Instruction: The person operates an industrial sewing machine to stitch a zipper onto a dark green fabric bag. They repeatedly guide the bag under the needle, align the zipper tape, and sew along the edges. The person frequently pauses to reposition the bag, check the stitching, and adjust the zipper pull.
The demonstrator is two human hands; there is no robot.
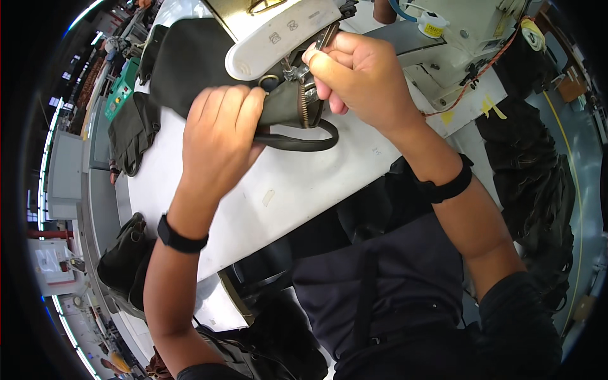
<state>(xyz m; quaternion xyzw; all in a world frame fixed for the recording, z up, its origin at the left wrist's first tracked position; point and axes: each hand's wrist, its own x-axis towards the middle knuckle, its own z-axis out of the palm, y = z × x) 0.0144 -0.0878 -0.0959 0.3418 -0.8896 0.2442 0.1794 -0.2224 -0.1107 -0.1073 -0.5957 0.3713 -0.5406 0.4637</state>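
A dark green bag (pixel 278 106) with a brass-toned zipper (pixel 304 104) lies under the needle area of a white sewing machine head (pixel 282 38). My left hand (pixel 221 130) is closed on the bag's near side, its thumb hidden underneath. A dark looped handle (pixel 297 142) sticks out to the right of that hand. Beside the presser foot (pixel 297 71), my right hand (pixel 364 76) is closed in a pinch. A narrow dark metal piece (pixel 327 37) shows at its fingertips; I cannot tell whether it is held or part of the machine.
The white table (pixel 304 183) carries a large dark green panel (pixel 190 63) at the far left. More dark pieces (pixel 133 133) hang at its left edge. A small white bottle (pixel 432 25) stands at the back right. Dark bags (pixel 529 177) are piled on the right.
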